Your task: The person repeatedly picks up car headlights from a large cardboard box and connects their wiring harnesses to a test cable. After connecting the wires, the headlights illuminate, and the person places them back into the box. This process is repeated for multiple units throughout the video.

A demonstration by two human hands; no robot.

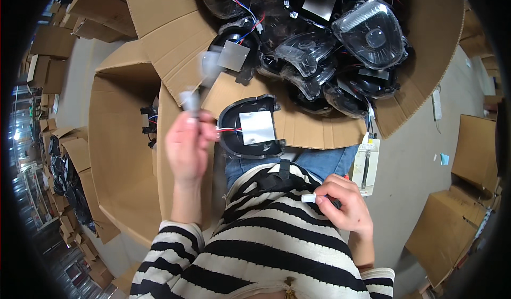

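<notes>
Left hand (187, 146), blurred, closed on 1 white-tipped piece (189, 101) smeared past identifying; 1 curved black housing (249, 149) with square silver plate (256, 127), red-and-white wires (230, 129), at carton flap (319, 131); right hand (343, 200) pinching 1 white connector (308, 198), rear finger-hidden.

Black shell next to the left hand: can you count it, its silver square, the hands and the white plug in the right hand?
Hands, left hand and right hand: 2
Black shell: 1
Silver square: 1
White plug: 1
Total: 5
</notes>
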